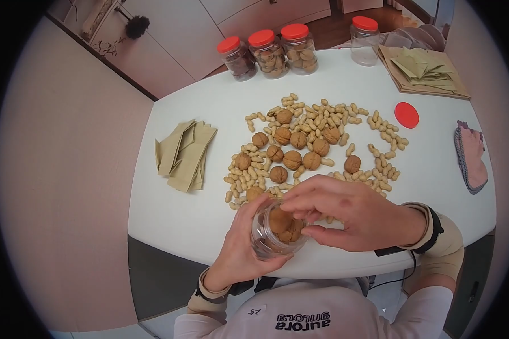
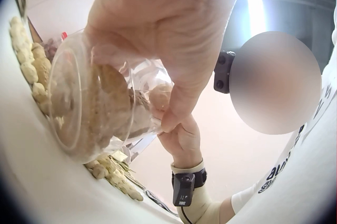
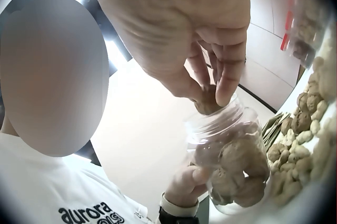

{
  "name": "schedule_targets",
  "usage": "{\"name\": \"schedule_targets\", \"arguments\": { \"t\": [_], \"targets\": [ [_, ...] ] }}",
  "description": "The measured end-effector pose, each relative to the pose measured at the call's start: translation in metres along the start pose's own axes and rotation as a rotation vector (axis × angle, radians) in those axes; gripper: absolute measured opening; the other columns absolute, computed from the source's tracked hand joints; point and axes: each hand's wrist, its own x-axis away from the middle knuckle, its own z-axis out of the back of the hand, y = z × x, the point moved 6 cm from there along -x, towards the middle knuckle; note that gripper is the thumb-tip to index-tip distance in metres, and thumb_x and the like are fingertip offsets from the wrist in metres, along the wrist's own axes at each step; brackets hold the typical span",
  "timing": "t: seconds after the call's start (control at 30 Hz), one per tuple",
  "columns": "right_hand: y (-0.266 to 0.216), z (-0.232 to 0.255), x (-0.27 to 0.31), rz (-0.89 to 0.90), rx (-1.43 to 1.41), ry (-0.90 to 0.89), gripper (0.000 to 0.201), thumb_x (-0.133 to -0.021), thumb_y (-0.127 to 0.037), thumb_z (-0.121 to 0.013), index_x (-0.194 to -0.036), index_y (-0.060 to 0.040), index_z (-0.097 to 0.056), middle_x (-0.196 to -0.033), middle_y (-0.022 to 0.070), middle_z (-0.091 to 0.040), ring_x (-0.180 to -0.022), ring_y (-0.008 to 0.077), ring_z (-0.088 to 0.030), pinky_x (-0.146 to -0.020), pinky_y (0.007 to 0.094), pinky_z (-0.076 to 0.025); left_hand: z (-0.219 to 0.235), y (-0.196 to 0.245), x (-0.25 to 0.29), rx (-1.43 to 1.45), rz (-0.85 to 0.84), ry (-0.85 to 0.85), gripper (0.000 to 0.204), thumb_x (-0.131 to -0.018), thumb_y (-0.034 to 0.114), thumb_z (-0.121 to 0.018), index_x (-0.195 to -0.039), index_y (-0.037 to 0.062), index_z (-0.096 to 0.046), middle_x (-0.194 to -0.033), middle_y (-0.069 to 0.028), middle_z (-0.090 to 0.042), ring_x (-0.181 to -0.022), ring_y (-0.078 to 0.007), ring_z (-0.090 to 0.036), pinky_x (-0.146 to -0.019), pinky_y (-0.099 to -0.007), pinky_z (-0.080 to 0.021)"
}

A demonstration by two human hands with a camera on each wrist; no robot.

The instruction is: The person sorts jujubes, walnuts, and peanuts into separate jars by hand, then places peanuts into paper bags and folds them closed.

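Observation:
My left hand (image 1: 234, 246) grips a clear plastic jar (image 1: 260, 242) round its side, tilted over the table's near edge. Several walnuts (image 3: 242, 163) show through its wall in the right wrist view. Over the open mouth is my right hand (image 1: 356, 217), thumb and fingertips pinching a walnut (image 3: 209, 100) right at the rim. Beyond the hands, loose walnuts (image 1: 292, 160) lie among many peanuts (image 1: 322, 117) spread on the white table (image 1: 181, 226). A loose red lid (image 1: 406, 115) rests to the right of the nuts.
Three red-lidded jars (image 1: 270, 56) with contents stand at the back, and another clear lidded jar (image 1: 366, 45) stands further right. Folded paper bags (image 1: 185, 155) lie at left; more paper pieces (image 1: 427, 68) are at back right. A pink cloth (image 1: 470, 158) lies by the right edge.

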Motion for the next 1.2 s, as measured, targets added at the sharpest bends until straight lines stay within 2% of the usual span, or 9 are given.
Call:
{"name": "schedule_targets", "arguments": {
  "t": [0.07,0.27,0.37,0.43,0.5,0.6,0.73,0.8,1.2],
  "targets": [
    [-0.005,0.002,0.000,0.152,0.016,0.081,0.032,-0.085,-0.004,-0.061,-0.116,-0.0062,-0.057,-0.113,0.0114,-0.059,-0.085,0.0241,-0.066,-0.070,0.0313,-0.054,0.000,-0.002,0.002,-0.009,-0.006,0.009,0.101,-0.062,0.021,-0.087,-0.143,0.0024,-0.030,-0.133,-0.0174,-0.048,-0.123,-0.0329,-0.048,-0.104,-0.0406,-0.040],
    [-0.006,0.022,-0.001,0.137,0.099,0.174,0.022,-0.086,-0.005,-0.061,-0.108,-0.0042,-0.064,-0.113,0.0125,-0.060,-0.084,0.0242,-0.067,-0.073,0.0324,-0.054,0.010,-0.010,0.007,0.244,0.098,0.024,0.103,-0.064,0.021,-0.086,-0.145,0.0007,-0.027,-0.139,-0.0177,-0.044,-0.130,-0.0284,-0.045,-0.109,-0.0404,-0.036],
    [0.004,0.049,-0.002,0.135,0.258,0.310,0.017,-0.087,-0.007,-0.062,-0.102,-0.0022,-0.066,-0.112,0.0125,-0.062,-0.085,0.0229,-0.067,-0.073,0.0333,-0.054,0.031,-0.028,0.020,0.720,0.115,0.168,0.101,-0.065,0.023,-0.085,-0.144,-0.0019,-0.028,-0.140,-0.0178,-0.043,-0.131,-0.0288,-0.043,-0.111,-0.0426,-0.033],
    [0.019,0.073,-0.004,0.078,0.302,0.327,0.017,-0.088,-0.010,-0.060,-0.102,-0.0012,-0.067,-0.109,0.0130,-0.063,-0.085,0.0216,-0.067,-0.073,0.0339,-0.054,0.042,-0.017,0.022,0.504,0.022,0.267,0.101,-0.064,0.024,-0.086,-0.144,-0.0022,-0.028,-0.139,-0.0184,-0.044,-0.130,-0.0278,-0.044,-0.110,-0.0417,-0.034],
    [0.058,0.090,-0.006,-0.212,0.321,0.285,0.022,-0.087,-0.006,-0.058,-0.107,-0.0024,-0.066,-0.111,0.0114,-0.062,-0.092,0.0179,-0.064,-0.074,0.0287,-0.053,0.043,-0.013,0.018,0.507,0.045,0.254,0.101,-0.064,0.024,-0.086,-0.143,-0.0027,-0.029,-0.138,-0.0182,-0.044,-0.130,-0.0272,-0.044,-0.110,-0.0410,-0.034],
    [0.080,0.097,-0.011,-0.307,0.443,0.214,0.023,-0.087,-0.008,-0.058,-0.108,-0.0025,-0.065,-0.108,0.0115,-0.062,-0.091,0.0204,-0.064,-0.077,0.0316,-0.053,0.040,-0.014,0.017,0.455,0.045,0.211,0.100,-0.064,0.022,-0.086,-0.143,-0.0033,-0.029,-0.136,-0.0177,-0.045,-0.129,-0.0264,-0.045,-0.109,-0.0394,-0.034],
    [0.089,0.081,-0.024,-0.256,0.649,0.045,0.025,-0.084,-0.007,-0.060,-0.108,-0.0029,-0.065,-0.104,0.0128,-0.061,-0.091,0.0258,-0.063,-0.080,0.0366,-0.051,0.034,-0.016,0.018,0.414,0.046,0.121,0.101,-0.064,0.017,-0.086,-0.143,-0.0034,-0.027,-0.135,-0.0162,-0.046,-0.128,-0.0256,-0.045,-0.109,-0.0369,-0.034],
    [0.097,0.071,-0.028,-0.368,0.802,-0.114,0.028,-0.081,-0.007,-0.061,-0.108,-0.0033,-0.065,-0.099,0.0131,-0.060,-0.093,0.0309,-0.061,-0.082,0.0398,-0.049,0.032,-0.015,0.017,0.409,0.044,0.085,0.101,-0.064,0.016,-0.086,-0.144,-0.0034,-0.026,-0.135,-0.0160,-0.047,-0.128,-0.0257,-0.045,-0.109,-0.0368,-0.035],
    [0.091,0.066,-0.031,-0.263,0.850,0.016,0.027,-0.080,-0.007,-0.063,-0.107,-0.0031,-0.064,-0.099,0.0131,-0.059,-0.093,0.0292,-0.062,-0.079,0.0389,-0.051,0.022,-0.019,0.020,0.279,0.098,0.047,0.102,-0.066,0.016,-0.086,-0.147,0.0003,-0.025,-0.139,-0.0174,-0.044,-0.132,-0.0265,-0.043,-0.110,-0.0372,-0.034]
  ]
}}
